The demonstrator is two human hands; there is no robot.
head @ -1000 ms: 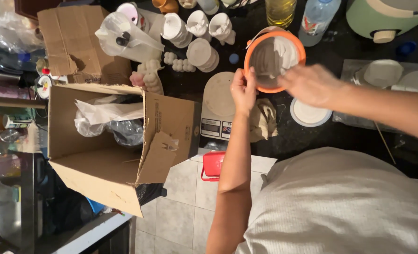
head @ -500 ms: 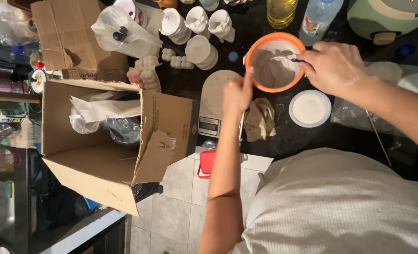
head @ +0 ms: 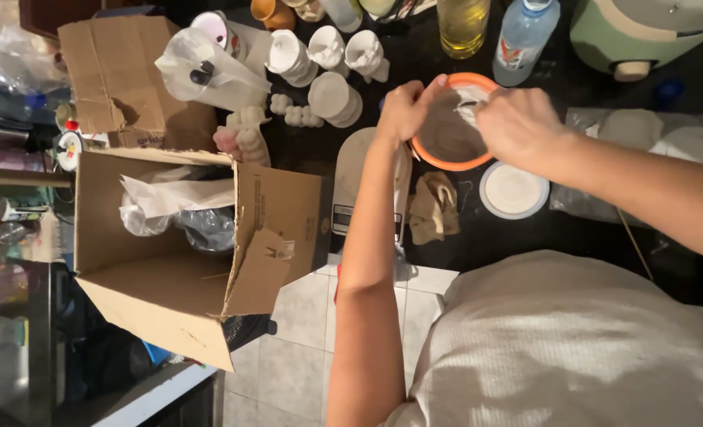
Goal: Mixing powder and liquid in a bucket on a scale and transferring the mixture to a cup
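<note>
An orange-rimmed bowl [head: 446,142] with a grey mix inside sits on the dark counter, over a white kitchen scale [head: 350,190]. My left hand [head: 407,107] grips the bowl's left rim. My right hand [head: 517,122] reaches over the bowl's right side, fingers closed on a small pale tool [head: 468,109] that dips into the mix; most of the tool is hidden.
A round white disc [head: 513,190] and a crumpled brown rag [head: 434,207] lie just below the bowl. An open cardboard box [head: 169,253] with plastic bags stands at left. White cast figures [head: 320,67], bottles [head: 521,35] and a green appliance [head: 652,32] line the back.
The bowl has come down from being held tilted in the air to the counter. My left hand moved onto its rim and my right hand moved into it with the tool.
</note>
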